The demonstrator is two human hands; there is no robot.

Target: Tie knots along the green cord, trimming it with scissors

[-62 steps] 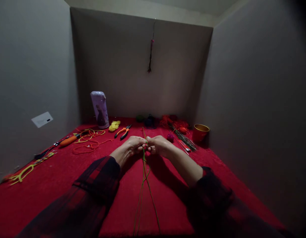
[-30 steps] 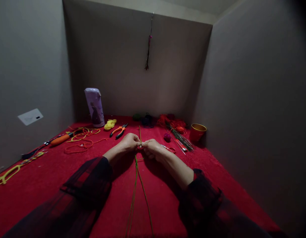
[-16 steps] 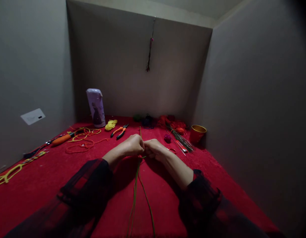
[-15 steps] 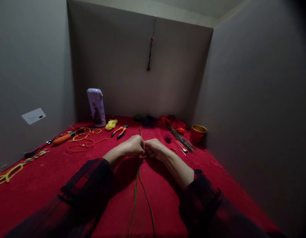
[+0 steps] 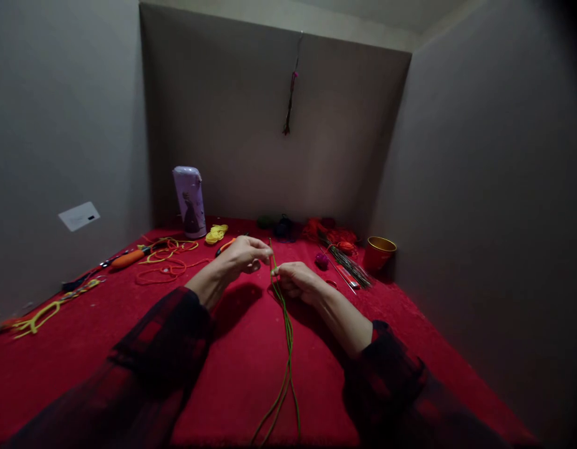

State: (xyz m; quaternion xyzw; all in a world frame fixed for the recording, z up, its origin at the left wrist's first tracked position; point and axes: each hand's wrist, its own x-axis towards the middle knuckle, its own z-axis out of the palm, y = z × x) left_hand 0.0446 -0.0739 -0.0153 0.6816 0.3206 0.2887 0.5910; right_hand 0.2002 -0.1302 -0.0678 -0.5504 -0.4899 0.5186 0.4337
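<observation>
Several thin green stems (image 5: 286, 337) run from the near edge of the red cloth (image 5: 105, 324) up to my hands at the middle. My right hand (image 5: 296, 279) is closed in a pinch on the stems near their top. My left hand (image 5: 240, 255) is raised a little above the cloth, its fingertips pinched at the stems' upper tip (image 5: 271, 248). Both forearms wear dark checked sleeves. Whatever small thing lies between the fingers is too dim to make out.
A lilac flask (image 5: 189, 201) stands at the back left. Yellow and orange cords (image 5: 166, 259), an orange-handled tool (image 5: 128, 257) and a yellow cord bundle (image 5: 216, 234) lie left. A red cup (image 5: 378, 252), a wire bundle (image 5: 348, 263), red yarn (image 5: 332, 234) and a pink pom-pom (image 5: 321, 260) lie right.
My hands, held together before, have parted: the left one has lifted up and to the left, and now hides the orange pliers. The stems have swung slightly rightward.
</observation>
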